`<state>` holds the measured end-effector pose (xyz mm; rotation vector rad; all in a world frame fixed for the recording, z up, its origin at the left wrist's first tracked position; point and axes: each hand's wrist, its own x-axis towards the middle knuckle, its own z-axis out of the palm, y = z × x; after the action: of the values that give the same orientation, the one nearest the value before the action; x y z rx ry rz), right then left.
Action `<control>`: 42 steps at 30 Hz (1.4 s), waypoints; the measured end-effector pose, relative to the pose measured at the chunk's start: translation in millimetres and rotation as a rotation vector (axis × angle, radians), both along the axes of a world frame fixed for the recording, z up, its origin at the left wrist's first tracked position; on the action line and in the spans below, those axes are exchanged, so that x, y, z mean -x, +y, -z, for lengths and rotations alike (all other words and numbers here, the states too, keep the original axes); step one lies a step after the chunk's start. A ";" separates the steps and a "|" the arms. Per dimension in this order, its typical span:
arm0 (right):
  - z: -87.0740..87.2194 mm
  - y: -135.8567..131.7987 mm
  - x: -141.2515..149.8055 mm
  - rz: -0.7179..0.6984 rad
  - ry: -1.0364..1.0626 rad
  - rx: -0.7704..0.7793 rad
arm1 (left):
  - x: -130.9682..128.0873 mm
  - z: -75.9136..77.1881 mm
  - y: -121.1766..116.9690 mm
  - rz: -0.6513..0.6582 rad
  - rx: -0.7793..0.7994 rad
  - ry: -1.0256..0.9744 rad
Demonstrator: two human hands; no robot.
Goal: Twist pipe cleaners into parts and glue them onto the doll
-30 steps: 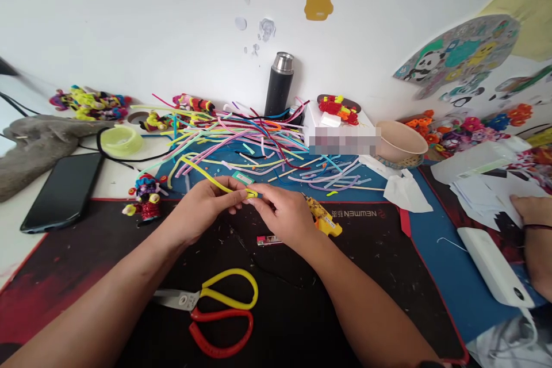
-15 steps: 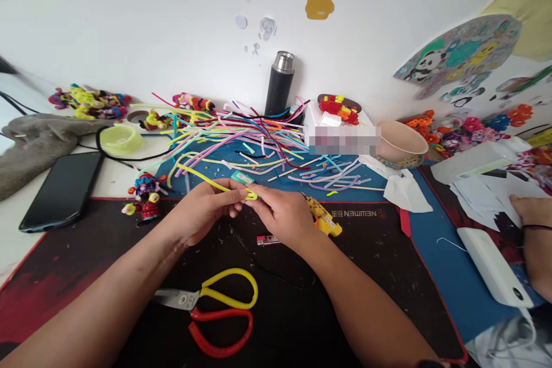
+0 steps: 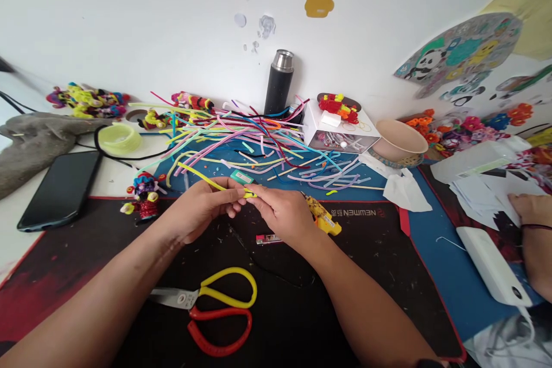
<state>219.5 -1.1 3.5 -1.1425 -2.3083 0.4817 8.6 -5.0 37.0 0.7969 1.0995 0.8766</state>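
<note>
Both my hands meet over the back of the dark desk mat, pinching one yellow pipe cleaner [image 3: 200, 175]. My left hand [image 3: 211, 207] grips it between thumb and fingers, and its straight length sticks out to the upper left. At the other end, my right hand [image 3: 284, 213] pinches a short folded part, mostly covered by the fingertips. Just behind the fingers lies a small green box [image 3: 242, 177]. A yellow glue gun [image 3: 324, 217] rests beyond my right hand, partly hidden by it. Scissors [image 3: 219, 305] with one yellow and one red handle lie below my hands.
Loose pipe cleaners [image 3: 241, 132] pile up at the back, before a black thermos [image 3: 279, 83]. At left are a phone [image 3: 60, 190] and a small doll [image 3: 145, 198]. A bowl [image 3: 401, 141], tissue [image 3: 406, 191] and power bank [image 3: 494, 264] lie right, near another person's hand [image 3: 532, 210].
The folded end of the yellow pipe cleaner looks flatter between my fingertips. My hands have barely shifted, and the whole view has moved slightly.
</note>
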 end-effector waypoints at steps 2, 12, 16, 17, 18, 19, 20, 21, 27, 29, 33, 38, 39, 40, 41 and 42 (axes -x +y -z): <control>0.2 0.0 -0.2 -0.001 -0.003 -0.012 | 0.7 0.1 -0.1 0.005 -0.005 0.003; 4.9 1.2 -0.4 -0.017 0.007 -0.033 | 2.9 -3.6 0.7 0.033 -0.114 0.120; 5.0 0.6 0.0 -0.024 0.025 -0.036 | 6.5 -1.4 1.5 0.057 -0.156 0.147; 4.6 0.4 0.0 -0.026 0.026 -0.034 | 7.5 -0.2 1.7 0.065 -0.164 0.153; 3.9 0.2 0.0 -0.028 0.028 -0.028 | 8.4 0.9 1.9 0.073 -0.171 0.161; 2.9 0.1 -0.1 -0.030 0.031 -0.019 | 9.1 1.8 2.1 0.082 -0.176 0.169; 1.8 0.1 -0.3 -0.031 0.035 -0.008 | 9.6 2.5 2.3 0.091 -0.180 0.175; 0.5 0.1 -0.5 -0.031 0.040 0.001 | 9.8 2.7 2.4 0.099 -0.186 0.180; -6.2 1.1 -3.1 -0.015 0.079 0.030 | 7.5 -5.3 0.0 0.084 -0.335 0.267; -7.2 1.0 -3.8 -0.012 0.084 0.035 | 6.6 -8.7 -1.8 0.087 -0.395 0.313; -6.9 0.4 -4.7 0.001 0.086 0.057 | 5.4 -11.6 -3.7 0.112 -0.428 0.356; -5.1 0.9 -4.3 0.003 0.114 0.060 | 4.1 -10.7 -3.9 0.104 -0.412 0.342; -4.9 1.1 -4.0 0.000 0.113 0.058 | 4.0 -10.5 -4.0 0.100 -0.409 0.341; -4.7 1.2 -3.6 -0.001 0.113 0.055 | 4.0 -10.2 -4.2 0.096 -0.405 0.342; -4.5 1.2 -3.2 -0.002 0.116 0.049 | 4.0 -10.0 -4.4 0.091 -0.400 0.345; -4.2 1.2 -2.9 -0.003 0.121 0.043 | 4.2 -9.8 -4.5 0.086 -0.392 0.349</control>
<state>222.4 0.1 7.8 -1.0992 -2.2061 0.5878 4.4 -9.5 46.8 1.3522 1.2003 0.9142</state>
